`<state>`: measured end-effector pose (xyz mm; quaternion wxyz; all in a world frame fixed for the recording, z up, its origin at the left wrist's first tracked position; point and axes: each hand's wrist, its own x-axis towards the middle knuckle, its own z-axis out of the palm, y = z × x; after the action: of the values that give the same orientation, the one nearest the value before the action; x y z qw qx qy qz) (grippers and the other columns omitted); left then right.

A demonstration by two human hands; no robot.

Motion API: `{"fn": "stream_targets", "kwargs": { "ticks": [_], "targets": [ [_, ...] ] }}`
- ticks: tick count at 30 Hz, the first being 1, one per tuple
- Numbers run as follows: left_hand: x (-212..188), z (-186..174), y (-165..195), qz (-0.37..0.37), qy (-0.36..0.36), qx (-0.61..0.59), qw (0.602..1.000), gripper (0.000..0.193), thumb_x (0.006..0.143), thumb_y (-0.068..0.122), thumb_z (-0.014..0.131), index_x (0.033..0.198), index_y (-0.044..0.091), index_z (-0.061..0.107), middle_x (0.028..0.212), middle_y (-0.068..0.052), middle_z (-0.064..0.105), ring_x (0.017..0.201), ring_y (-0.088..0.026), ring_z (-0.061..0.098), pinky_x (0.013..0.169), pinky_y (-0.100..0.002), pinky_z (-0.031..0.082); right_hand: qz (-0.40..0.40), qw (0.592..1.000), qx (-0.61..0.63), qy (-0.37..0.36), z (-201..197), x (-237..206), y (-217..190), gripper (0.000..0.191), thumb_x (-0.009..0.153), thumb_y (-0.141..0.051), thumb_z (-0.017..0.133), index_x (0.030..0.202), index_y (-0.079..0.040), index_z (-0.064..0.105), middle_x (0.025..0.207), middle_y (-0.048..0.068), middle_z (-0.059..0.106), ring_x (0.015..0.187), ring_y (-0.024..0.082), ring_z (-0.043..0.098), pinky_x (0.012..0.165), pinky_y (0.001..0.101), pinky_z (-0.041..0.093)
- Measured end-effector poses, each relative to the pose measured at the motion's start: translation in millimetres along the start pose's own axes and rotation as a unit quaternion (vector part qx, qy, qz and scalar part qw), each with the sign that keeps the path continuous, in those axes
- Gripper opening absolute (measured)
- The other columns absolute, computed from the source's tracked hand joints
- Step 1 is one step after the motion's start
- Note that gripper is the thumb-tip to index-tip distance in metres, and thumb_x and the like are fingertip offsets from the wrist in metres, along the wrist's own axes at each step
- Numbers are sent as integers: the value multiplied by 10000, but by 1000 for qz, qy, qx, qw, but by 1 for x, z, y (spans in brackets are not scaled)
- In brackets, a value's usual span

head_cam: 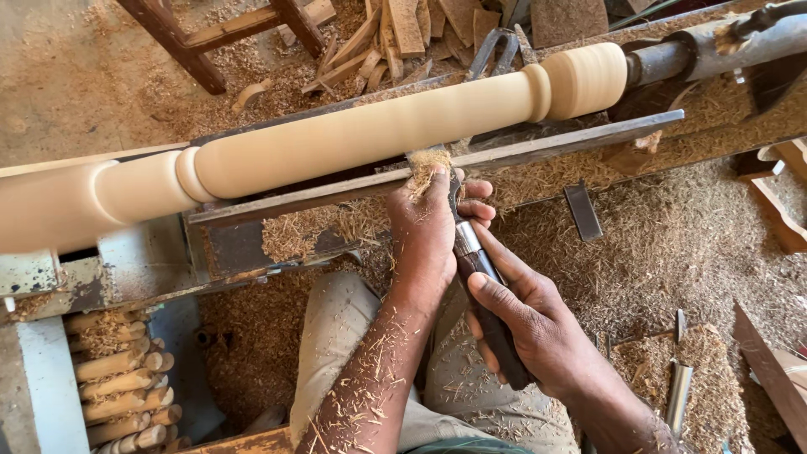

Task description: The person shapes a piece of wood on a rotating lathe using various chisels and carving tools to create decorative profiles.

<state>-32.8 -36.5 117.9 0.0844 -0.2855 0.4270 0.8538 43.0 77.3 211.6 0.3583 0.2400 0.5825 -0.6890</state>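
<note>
A long pale wooden spindle (353, 134) with turned beads lies across a lathe from left to upper right. Below it runs a flat metal tool rest (538, 151). My left hand (429, 227) presses a turning chisel's blade (461, 227) down on the rest, where a tuft of shavings sits against the spindle. My right hand (530, 324) grips the chisel's dark handle (496, 336) lower down. Wood shavings stick to my left forearm.
Sawdust and shavings cover the lathe bed and floor. A stack of small turned pegs (122, 387) lies at lower left. Other steel chisels (677, 395) rest in shavings at lower right. Offcuts and a wooden stool's legs (210, 42) are behind the lathe.
</note>
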Motion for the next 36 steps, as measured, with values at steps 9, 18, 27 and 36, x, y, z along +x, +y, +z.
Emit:
{"fn": "stream_targets", "kwargs": {
  "ticks": [9, 18, 27, 36],
  "targets": [
    [2, 14, -11, -5, -6, -43, 999, 224, 1044, 205, 552, 1014, -14, 582, 809, -245, 719, 514, -227, 669, 445, -329, 545, 10, 1000, -11, 10, -15, -2, -8, 771, 945, -287, 544, 1677, -338, 310, 625, 47, 573, 429, 119, 512, 373, 272, 433],
    [3, 30, -14, -6, 12, -1, 1000, 234, 1026, 201, 544, 999, -27, 588, 830, -241, 754, 542, -246, 710, 439, -351, 586, -33, 999, 6, -29, -45, 3, 5, 730, 1027, -284, 564, 1701, -308, 283, 689, 49, 600, 472, 118, 541, 385, 272, 460],
    [0, 36, -21, -46, -41, -62, 996, 255, 1048, 200, 525, 1050, -40, 610, 821, -207, 743, 606, -253, 730, 510, -378, 605, -34, 999, -6, -9, -51, 1, -2, 723, 1001, -276, 560, 1682, -300, 315, 666, 52, 584, 449, 121, 517, 372, 277, 436],
    [3, 41, -29, -22, -25, -46, 998, 291, 1028, 201, 558, 1014, -86, 608, 733, -220, 704, 563, -301, 710, 505, -417, 624, -50, 998, 12, -30, -63, 4, 3, 726, 1036, -288, 574, 1707, -268, 299, 689, 43, 601, 479, 102, 541, 387, 258, 455]
  ]
}}
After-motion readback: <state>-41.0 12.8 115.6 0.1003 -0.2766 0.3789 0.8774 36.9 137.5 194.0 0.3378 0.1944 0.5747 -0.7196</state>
